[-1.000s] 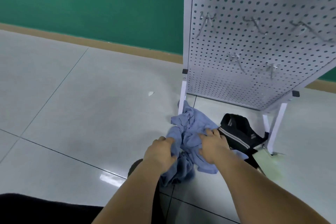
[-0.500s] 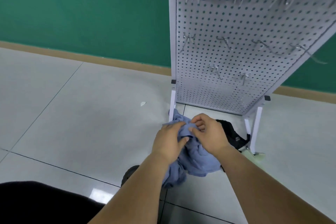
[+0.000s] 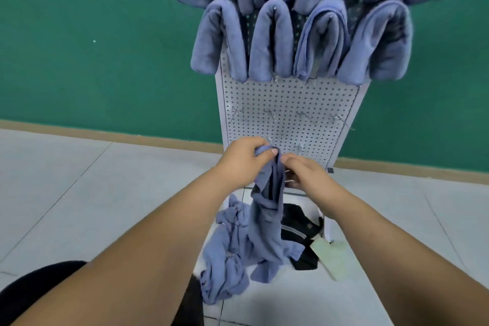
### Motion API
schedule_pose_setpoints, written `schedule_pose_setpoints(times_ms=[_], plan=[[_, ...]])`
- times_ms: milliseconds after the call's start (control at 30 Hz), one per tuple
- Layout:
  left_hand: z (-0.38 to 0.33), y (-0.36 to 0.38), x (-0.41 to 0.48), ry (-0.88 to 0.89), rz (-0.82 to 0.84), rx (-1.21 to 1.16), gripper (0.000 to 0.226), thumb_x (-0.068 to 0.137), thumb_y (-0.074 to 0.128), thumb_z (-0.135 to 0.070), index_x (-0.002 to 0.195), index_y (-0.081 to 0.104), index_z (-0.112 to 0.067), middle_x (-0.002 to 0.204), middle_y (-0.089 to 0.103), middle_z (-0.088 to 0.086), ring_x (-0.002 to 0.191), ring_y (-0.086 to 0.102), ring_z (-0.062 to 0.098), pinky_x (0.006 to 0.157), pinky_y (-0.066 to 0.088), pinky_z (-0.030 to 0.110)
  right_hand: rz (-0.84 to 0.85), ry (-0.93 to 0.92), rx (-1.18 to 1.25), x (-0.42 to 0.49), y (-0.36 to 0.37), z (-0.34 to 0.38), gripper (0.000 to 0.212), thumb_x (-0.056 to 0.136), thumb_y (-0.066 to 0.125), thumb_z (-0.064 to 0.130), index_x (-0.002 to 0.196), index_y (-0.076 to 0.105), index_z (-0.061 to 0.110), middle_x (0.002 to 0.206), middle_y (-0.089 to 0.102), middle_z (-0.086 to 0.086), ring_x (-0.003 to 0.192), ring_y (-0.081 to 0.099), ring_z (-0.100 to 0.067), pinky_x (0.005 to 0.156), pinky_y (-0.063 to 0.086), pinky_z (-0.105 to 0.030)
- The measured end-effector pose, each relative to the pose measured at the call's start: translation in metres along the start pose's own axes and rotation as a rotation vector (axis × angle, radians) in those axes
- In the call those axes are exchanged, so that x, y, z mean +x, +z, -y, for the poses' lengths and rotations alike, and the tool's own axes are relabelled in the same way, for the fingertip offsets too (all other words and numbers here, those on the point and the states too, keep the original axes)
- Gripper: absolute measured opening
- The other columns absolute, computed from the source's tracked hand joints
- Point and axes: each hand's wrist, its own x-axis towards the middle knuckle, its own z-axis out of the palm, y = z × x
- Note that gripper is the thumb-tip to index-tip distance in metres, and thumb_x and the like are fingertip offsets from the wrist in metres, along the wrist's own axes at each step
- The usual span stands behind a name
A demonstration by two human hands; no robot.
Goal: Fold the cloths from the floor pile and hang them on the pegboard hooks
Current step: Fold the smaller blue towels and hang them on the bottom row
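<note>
My left hand (image 3: 244,160) grips the top edge of a blue-grey cloth (image 3: 267,219) that hangs down, bunched, in front of the white pegboard (image 3: 288,103). Just to the right, my right hand (image 3: 304,172) pinches the same cloth with thumb and fingers. The cloth's lower end trails onto the crumpled floor pile (image 3: 227,254) of blue cloths. Several folded blue cloths (image 3: 275,40) hang over the upper hooks. Below them a row of bare metal hooks (image 3: 304,115) sticks out of the board.
A black garment with white stripes (image 3: 299,225) and a pale green cloth (image 3: 328,251) lie by the pegboard's white leg (image 3: 326,225). A green wall (image 3: 92,42) with a tan baseboard stands behind. Pale floor tiles (image 3: 79,193) spread to the left.
Both hands have lifted the blue cloth up off the floor pile to pegboard height. The view has tilted upward, bringing the hung cloths into sight.
</note>
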Motion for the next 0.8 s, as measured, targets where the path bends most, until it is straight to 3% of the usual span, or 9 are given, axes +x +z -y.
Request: schedule_pose_setpoints(times_ms=[100, 200, 333, 433, 533, 600, 667, 733, 800], plan=[[-0.036, -0.024, -0.003, 0.029, 0.003, -0.005, 0.04, 0.098, 0.071, -0.033, 0.069, 0.056, -0.012, 0.061, 0.045, -0.003, 0.057, 0.038, 0.012, 0.055, 0.034, 0.029, 0.016, -0.148, -0.245, -0.015, -0.018, 0.022, 0.011, 0.099, 0.074, 0.027, 0.11, 0.074, 0.025, 0.105, 0.078, 0.005, 0.104, 0.074, -0.015, 0.103, 0.057, -0.041], [-0.065, -0.045, -0.012, 0.079, -0.011, -0.055, 0.04, 0.099, 0.073, -0.029, 0.064, 0.054, -0.019, 0.059, 0.042, -0.007, 0.056, 0.037, 0.011, 0.051, 0.034, 0.025, -0.075, -0.22, -0.461, -0.022, -0.04, 0.04, 0.012, 0.098, 0.07, 0.02, 0.099, 0.073, 0.032, 0.096, 0.077, 0.011, 0.095, 0.074, -0.014, 0.096, 0.058, -0.046], [-0.083, -0.066, -0.022, 0.093, -0.054, -0.108, 0.039, 0.098, 0.073, -0.03, 0.064, 0.055, -0.023, 0.061, 0.042, -0.007, 0.06, 0.038, 0.015, 0.054, 0.037, 0.027, -0.172, -0.273, -0.592, -0.037, -0.074, 0.062, 0.019, 0.097, 0.071, 0.02, 0.095, 0.073, 0.038, 0.092, 0.076, 0.021, 0.09, 0.072, -0.006, 0.091, 0.058, -0.037], [-0.078, -0.079, -0.021, 0.09, -0.07, -0.002, 0.035, 0.098, 0.073, -0.033, 0.071, 0.062, -0.013, 0.065, 0.047, -0.002, 0.062, 0.04, 0.015, 0.058, 0.038, 0.028, -0.196, -0.229, -0.596, -0.044, -0.097, 0.056, 0.017, 0.096, 0.075, 0.023, 0.091, 0.075, 0.039, 0.091, 0.077, 0.019, 0.09, 0.073, -0.008, 0.089, 0.059, -0.037], [-0.06, -0.081, -0.016, 0.031, -0.006, 0.276, 0.04, 0.099, 0.069, -0.038, 0.075, 0.058, -0.007, 0.067, 0.05, 0.002, 0.064, 0.045, 0.02, 0.06, 0.039, 0.032, -0.193, -0.159, -0.52, -0.047, -0.109, 0.047, 0.013, 0.097, 0.076, 0.026, 0.088, 0.078, 0.035, 0.086, 0.077, 0.011, 0.081, 0.071, -0.017, 0.083, 0.06, -0.043], [-0.039, -0.072, -0.014, -0.029, 0.056, 0.43, 0.027, 0.098, 0.069, -0.039, 0.084, 0.067, -0.016, 0.081, 0.062, 0.0, 0.077, 0.058, 0.023, 0.068, 0.047, 0.033, -0.17, -0.156, -0.512, -0.042, -0.107, 0.047, 0.012, 0.097, 0.075, 0.027, 0.087, 0.079, 0.033, 0.085, 0.076, 0.012, 0.077, 0.066, -0.01, 0.082, 0.058, -0.038], [-0.028, -0.058, -0.016, -0.066, 0.17, 0.408, 0.017, 0.093, 0.075, -0.041, 0.105, 0.072, -0.029, 0.109, 0.066, -0.007, 0.102, 0.063, 0.018, 0.088, 0.052, 0.033, -0.14, -0.163, -0.533, -0.035, -0.096, 0.049, 0.011, 0.097, 0.075, 0.027, 0.088, 0.08, 0.032, 0.089, 0.077, 0.015, 0.084, 0.069, -0.008, 0.084, 0.057, -0.032], [-0.03, -0.041, -0.011, -0.024, 0.309, 0.301, 0.04, 0.088, 0.081, -0.043, 0.125, 0.067, -0.033, 0.125, 0.065, -0.014, 0.115, 0.062, 0.01, 0.101, 0.05, 0.031, -0.108, -0.158, -0.557, -0.024, -0.081, 0.047, 0.009, 0.095, 0.076, 0.027, 0.089, 0.08, 0.033, 0.091, 0.077, 0.015, 0.089, 0.07, -0.01, 0.085, 0.057, -0.031], [-0.039, -0.022, -0.004, 0.07, 0.372, 0.174, 0.046, 0.087, 0.084, -0.039, 0.129, 0.067, -0.03, 0.121, 0.07, -0.015, 0.111, 0.065, 0.003, 0.1, 0.051, 0.025, -0.083, -0.148, -0.531, -0.016, -0.067, 0.043, 0.009, 0.093, 0.079, 0.025, 0.088, 0.078, 0.032, 0.086, 0.078, 0.012, 0.082, 0.069, -0.01, 0.078, 0.055, -0.027]])
